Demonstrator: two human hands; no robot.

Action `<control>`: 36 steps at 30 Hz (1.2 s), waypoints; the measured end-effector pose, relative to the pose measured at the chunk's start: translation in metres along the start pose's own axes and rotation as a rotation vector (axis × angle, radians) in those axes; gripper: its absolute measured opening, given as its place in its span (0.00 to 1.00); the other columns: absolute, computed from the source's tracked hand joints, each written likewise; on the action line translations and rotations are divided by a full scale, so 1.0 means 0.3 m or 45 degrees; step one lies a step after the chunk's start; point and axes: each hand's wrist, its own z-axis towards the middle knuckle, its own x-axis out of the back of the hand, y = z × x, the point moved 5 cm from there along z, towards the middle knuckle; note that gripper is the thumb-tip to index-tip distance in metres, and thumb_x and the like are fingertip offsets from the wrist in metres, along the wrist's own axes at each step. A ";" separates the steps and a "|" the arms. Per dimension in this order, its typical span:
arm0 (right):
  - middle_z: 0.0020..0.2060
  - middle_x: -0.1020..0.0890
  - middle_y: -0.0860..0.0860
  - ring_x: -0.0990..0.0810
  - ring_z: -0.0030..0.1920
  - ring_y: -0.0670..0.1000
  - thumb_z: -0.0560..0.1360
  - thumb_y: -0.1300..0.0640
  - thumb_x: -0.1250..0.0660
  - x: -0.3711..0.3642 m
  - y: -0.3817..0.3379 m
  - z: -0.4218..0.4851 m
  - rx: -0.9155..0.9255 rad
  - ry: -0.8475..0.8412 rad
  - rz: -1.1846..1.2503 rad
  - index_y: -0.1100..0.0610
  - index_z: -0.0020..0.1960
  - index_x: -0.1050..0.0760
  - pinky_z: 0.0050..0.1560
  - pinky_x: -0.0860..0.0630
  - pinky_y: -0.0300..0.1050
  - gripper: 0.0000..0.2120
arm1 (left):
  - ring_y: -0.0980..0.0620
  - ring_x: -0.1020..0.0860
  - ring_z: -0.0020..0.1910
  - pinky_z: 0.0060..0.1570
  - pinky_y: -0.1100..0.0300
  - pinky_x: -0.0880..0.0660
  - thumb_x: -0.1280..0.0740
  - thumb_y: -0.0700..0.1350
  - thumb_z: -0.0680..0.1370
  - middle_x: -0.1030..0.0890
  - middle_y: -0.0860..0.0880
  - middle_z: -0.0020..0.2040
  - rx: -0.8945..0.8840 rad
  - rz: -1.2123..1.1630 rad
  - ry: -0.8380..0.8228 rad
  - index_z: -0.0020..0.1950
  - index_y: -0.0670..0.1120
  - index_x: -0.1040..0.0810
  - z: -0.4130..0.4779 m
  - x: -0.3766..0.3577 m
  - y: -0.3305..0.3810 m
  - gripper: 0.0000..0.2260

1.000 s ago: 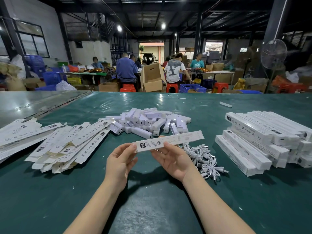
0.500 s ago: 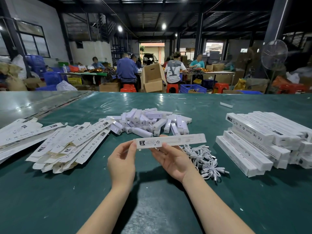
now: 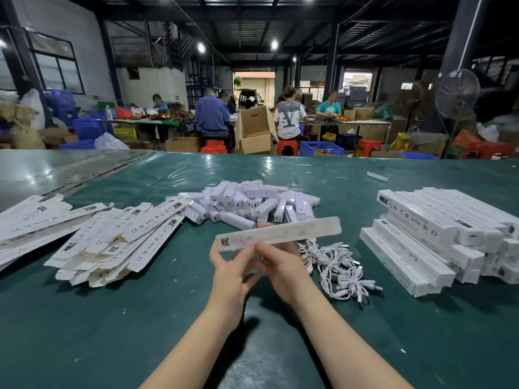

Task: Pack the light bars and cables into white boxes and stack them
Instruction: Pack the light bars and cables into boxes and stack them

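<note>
Above the green table (image 3: 140,332) I hold a long white box (image 3: 280,233), blurred and tilted up to the right. My left hand (image 3: 230,272) pinches its left end. My right hand (image 3: 283,265) holds it from underneath near the middle. Behind it lies a pile of white light bars (image 3: 252,203). A tangle of white cables (image 3: 341,268) lies right of my right hand. Flat unfolded white boxes (image 3: 118,237) are spread at the left. A stack of closed white boxes (image 3: 438,234) stands at the right.
A small white piece (image 3: 377,176) lies far back on the table. More flat box blanks (image 3: 28,220) reach the left edge. Beyond the table, several people work at benches among cardboard cartons (image 3: 254,133), blue crates and red stools. A standing fan (image 3: 457,94) is at the right.
The box has tilted, its right end higher, and it is blurred by motion. My left hand has shifted right, closer to my right hand, under the box's left end.
</note>
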 end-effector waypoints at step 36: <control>0.49 0.30 0.54 0.27 0.41 0.55 0.76 0.53 0.37 0.150 -0.133 0.120 0.550 0.816 -1.623 0.56 0.49 0.33 0.36 0.35 0.44 0.09 | 0.57 0.18 0.31 0.29 0.64 0.22 0.35 0.39 0.76 0.17 0.48 0.35 0.066 -0.207 0.205 0.44 0.46 0.27 0.084 0.153 0.051 0.03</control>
